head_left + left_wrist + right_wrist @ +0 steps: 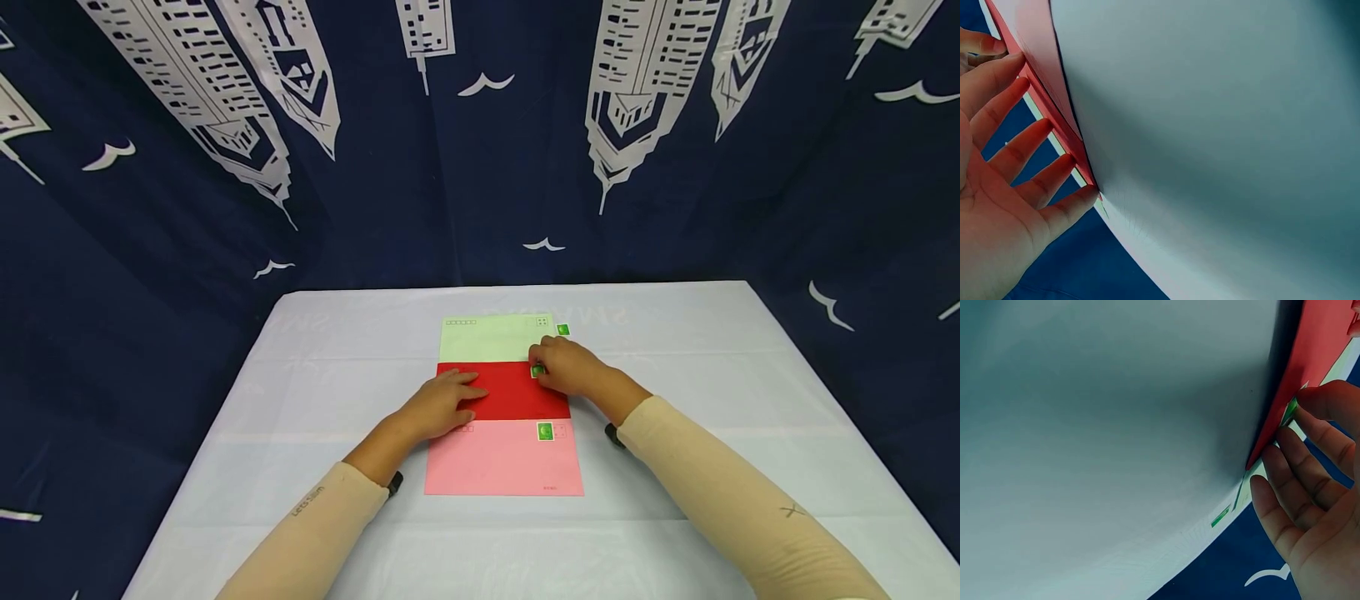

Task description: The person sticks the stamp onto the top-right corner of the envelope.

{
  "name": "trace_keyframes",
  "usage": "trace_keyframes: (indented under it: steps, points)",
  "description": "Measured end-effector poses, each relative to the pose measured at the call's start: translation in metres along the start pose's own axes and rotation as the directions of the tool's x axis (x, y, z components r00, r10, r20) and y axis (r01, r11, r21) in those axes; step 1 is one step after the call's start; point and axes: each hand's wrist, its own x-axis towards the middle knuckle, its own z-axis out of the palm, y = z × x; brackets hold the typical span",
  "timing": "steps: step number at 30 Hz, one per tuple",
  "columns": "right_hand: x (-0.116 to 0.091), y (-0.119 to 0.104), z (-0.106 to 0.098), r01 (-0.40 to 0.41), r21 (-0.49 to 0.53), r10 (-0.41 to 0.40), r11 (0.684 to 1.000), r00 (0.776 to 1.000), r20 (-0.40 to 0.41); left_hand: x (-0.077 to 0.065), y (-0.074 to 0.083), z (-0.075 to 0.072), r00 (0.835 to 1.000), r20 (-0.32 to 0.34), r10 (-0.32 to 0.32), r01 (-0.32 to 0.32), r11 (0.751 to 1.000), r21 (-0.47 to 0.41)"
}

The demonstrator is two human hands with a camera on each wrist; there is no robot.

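A red envelope point(517, 396) lies on the table between a light green envelope point(487, 340) and a pink envelope point(495, 462). My left hand point(442, 402) rests spread on the red envelope's left part; the left wrist view shows its fingertips touching the paper. At that envelope's upper right corner, my right hand point(567, 365) pinches a small green stamp point(537, 371) between thumb and index finger. The stamp point(1290, 412) is against or just over the red paper, partly hidden by the fingers. Another green stamp point(545, 431) sits on the pink envelope's upper right.
A further green stamp point(563, 330) lies beside the light green envelope's top right corner. All of it is on a white-covered table point(337, 400). Behind hangs a dark blue cloth point(450, 183) printed with white buildings and birds.
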Motion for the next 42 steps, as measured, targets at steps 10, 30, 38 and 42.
trace_keyframes:
  steps: [10,30,38,42]
  points:
    - [-0.002,0.003,0.001,0.001,0.043,0.000,0.999,1.000,-0.023,0.001,0.002,0.002,1.000,-0.014,-0.013,0.013,1.000,-0.001]
    - [-0.019,0.023,-0.003,-0.060,0.106,0.079,0.993,0.979,-0.189,0.006,0.006,-0.015,0.985,-0.170,-0.042,0.041,0.999,-0.007]
    - [-0.021,0.027,-0.008,-0.096,0.115,0.116,0.989,0.976,-0.182,0.011,-0.001,-0.020,0.978,-0.202,-0.061,0.064,0.998,0.012]
    - [-0.019,0.033,-0.006,-0.107,0.113,0.127,0.988,0.975,-0.183,0.013,-0.006,-0.022,0.973,-0.217,-0.079,0.085,0.996,0.017]
